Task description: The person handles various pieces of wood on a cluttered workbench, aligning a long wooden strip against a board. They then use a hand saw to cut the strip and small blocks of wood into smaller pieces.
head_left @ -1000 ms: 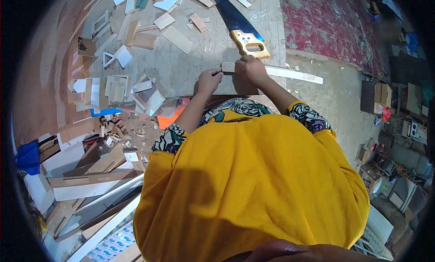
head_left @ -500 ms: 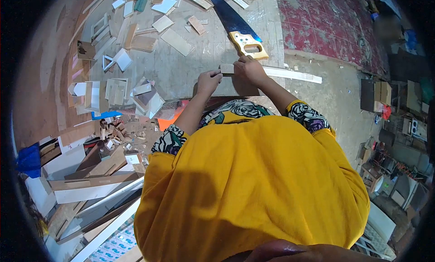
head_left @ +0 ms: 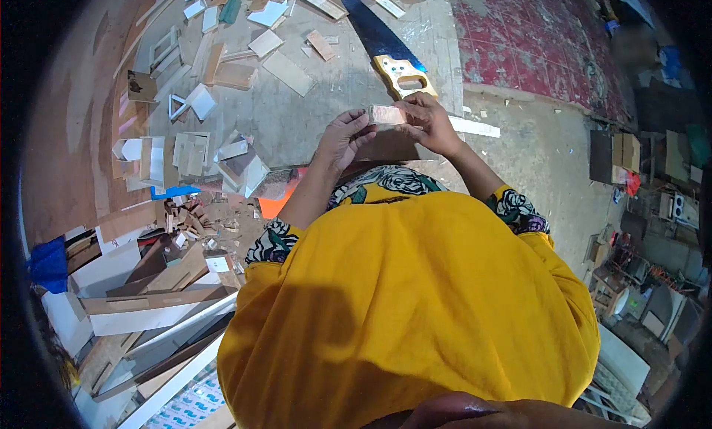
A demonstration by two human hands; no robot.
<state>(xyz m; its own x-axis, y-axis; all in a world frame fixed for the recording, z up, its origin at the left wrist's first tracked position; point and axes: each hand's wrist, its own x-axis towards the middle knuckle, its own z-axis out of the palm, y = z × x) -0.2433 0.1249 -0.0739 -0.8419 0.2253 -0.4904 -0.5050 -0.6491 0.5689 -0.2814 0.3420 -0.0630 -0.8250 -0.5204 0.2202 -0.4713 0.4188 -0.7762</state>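
Note:
A small wooden block (head_left: 387,115) with a pinkish-tan face is held up between my two hands, above the near edge of the worktable. The fingertips of my left hand (head_left: 344,138) are at the block's left end. My right hand (head_left: 430,123) pinches its right end between thumb and fingers. A pale wood strip (head_left: 476,127) sticks out to the right from behind my right hand; whether it joins the block is hidden. Just beyond the right hand lies a handsaw (head_left: 404,79) with a yellowish handle, its dark blade pointing away.
Several wood offcuts (head_left: 289,73) are scattered over the worktable (head_left: 326,143) ahead and left. More boards (head_left: 159,295) and scraps pile up on the floor at lower left. A worn red floor (head_left: 519,43) lies at upper right, with cluttered shelves (head_left: 667,206) at far right.
The block has been raised and turned so a pinkish face shows. My right hand has shifted slightly right, and the pale strip's far end has moved left.

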